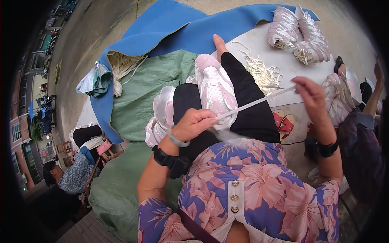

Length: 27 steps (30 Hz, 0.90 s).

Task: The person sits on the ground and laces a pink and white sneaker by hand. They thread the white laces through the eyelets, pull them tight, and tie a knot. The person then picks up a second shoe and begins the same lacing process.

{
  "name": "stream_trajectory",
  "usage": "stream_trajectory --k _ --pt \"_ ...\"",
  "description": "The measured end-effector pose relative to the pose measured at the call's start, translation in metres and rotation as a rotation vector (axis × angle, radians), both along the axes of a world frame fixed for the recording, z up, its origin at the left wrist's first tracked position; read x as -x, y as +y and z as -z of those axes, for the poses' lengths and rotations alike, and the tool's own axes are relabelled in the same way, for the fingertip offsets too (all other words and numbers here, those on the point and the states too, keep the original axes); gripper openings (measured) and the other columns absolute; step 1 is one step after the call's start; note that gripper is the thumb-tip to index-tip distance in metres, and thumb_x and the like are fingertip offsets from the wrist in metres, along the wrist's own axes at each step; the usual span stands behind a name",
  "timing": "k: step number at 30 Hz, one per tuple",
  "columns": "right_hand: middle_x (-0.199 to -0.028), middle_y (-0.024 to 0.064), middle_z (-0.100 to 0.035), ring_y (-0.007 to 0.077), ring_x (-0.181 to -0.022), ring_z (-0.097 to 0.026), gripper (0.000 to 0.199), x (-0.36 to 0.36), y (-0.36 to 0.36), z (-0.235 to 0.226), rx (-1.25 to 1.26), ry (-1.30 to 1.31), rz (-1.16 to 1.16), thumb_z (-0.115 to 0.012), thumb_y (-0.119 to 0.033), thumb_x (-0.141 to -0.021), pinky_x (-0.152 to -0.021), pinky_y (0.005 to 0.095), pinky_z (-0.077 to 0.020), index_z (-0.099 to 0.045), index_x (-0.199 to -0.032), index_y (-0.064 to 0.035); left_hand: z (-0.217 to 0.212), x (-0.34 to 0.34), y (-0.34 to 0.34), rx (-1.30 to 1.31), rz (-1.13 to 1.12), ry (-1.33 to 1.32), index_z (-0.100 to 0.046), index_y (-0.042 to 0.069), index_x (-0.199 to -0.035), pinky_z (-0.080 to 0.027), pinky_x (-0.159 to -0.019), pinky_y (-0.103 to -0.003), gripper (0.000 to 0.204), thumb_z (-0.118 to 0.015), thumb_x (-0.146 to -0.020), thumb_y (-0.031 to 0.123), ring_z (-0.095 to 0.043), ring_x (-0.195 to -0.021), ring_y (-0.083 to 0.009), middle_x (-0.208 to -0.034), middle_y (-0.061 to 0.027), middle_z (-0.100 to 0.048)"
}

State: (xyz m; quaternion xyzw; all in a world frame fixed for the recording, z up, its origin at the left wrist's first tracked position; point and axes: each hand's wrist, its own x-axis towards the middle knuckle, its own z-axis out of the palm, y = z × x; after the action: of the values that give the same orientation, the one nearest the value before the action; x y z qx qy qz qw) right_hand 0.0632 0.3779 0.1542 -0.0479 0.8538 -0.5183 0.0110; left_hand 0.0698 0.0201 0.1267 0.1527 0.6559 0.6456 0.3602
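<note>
A flat white shoelace [259,103] is stretched taut between my two hands, rising to the right. My left hand [195,123] pinches it close to the near end of a pink and white shoe upper [214,83], which rests sole-less-looking and lengthwise on my lap. Out to the right, my raised right hand [311,95] grips the lace between thumb and fingers. A blurred loose end of lace hangs below my left hand. Beside my left knee lie more pink and white shoe pieces [162,111], partly behind my leg.
Cream laces [259,71] lie heaped beyond my right leg, and another bundle [123,67] sits on the blue mat [166,28]. Bundled shoe uppers [312,42] lie at far right. Red sandals [285,124] are near my right knee. People sit at both sides.
</note>
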Motion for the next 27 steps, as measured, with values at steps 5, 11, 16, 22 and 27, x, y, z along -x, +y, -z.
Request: stream_trajectory --k 5,11,16,22,27 --pt "-0.081 0.0099 -0.062 0.0201 -0.068 -0.058 0.013 0.031 0.082 0.088 -0.325 0.246 0.119 -0.057 -0.004 -0.083 -0.065 0.029 -0.0464 -0.061 -0.096 -0.0029 0.002 0.0 -0.031 0.183 -0.09 -0.061 -0.063 0.002 -0.084 -0.036 -0.049 -0.017 0.019 -0.055 -0.089 0.018 -0.046 -0.056 -0.0018 -0.064 0.0035 -0.053" --pt "-0.084 0.014 -0.059 0.035 -0.081 -0.057 0.008 0.048 0.059 0.179 -1.097 -0.273 0.035 -0.049 -0.008 -0.077 -0.068 0.0441 -0.0449 -0.056 -0.082 -0.0073 0.02 0.006 -0.022 0.289 -0.13 0.108 -0.061 0.002 -0.083 -0.037 -0.048 -0.019 0.015 -0.056 -0.087 0.016 -0.045 -0.053 -0.0028 -0.061 0.0038 -0.051" --pt "-0.096 0.0142 -0.059 0.0277 -0.092 -0.056 0.02 0.04 -0.088 0.126 0.051 0.096 -0.355 -0.059 -0.012 -0.08 -0.082 0.0336 -0.0443 -0.059 -0.098 -0.0026 0.03 0.019 0.008 0.356 -0.127 0.562 -0.06 0.002 -0.082 -0.042 -0.053 -0.028 0.009 -0.058 -0.08 0.01 -0.051 -0.054 -0.0162 -0.062 -0.006 -0.054" --pt "-0.073 0.0093 -0.061 0.0189 -0.062 -0.055 0.019 0.029 -0.139 0.081 0.296 -0.2 -0.476 -0.058 -0.018 -0.085 -0.061 0.028 -0.0442 -0.059 -0.093 -0.0003 0.032 0.03 0.022 0.418 -0.137 0.773 -0.061 0.002 -0.08 -0.044 -0.058 -0.032 0.008 -0.059 -0.077 0.009 -0.056 -0.06 -0.025 -0.066 -0.0104 -0.058" --pt "-0.065 0.0083 -0.055 0.0168 -0.058 -0.051 0.016 0.031 -0.119 0.093 0.223 -0.202 -0.352 -0.058 -0.017 -0.084 -0.056 0.028 -0.042 -0.06 -0.082 -0.0007 0.038 0.019 0.014 0.417 -0.159 0.416 -0.062 0.001 -0.081 -0.044 -0.054 -0.03 0.01 -0.061 -0.078 0.01 -0.057 -0.056 -0.0223 -0.065 -0.0112 -0.058"
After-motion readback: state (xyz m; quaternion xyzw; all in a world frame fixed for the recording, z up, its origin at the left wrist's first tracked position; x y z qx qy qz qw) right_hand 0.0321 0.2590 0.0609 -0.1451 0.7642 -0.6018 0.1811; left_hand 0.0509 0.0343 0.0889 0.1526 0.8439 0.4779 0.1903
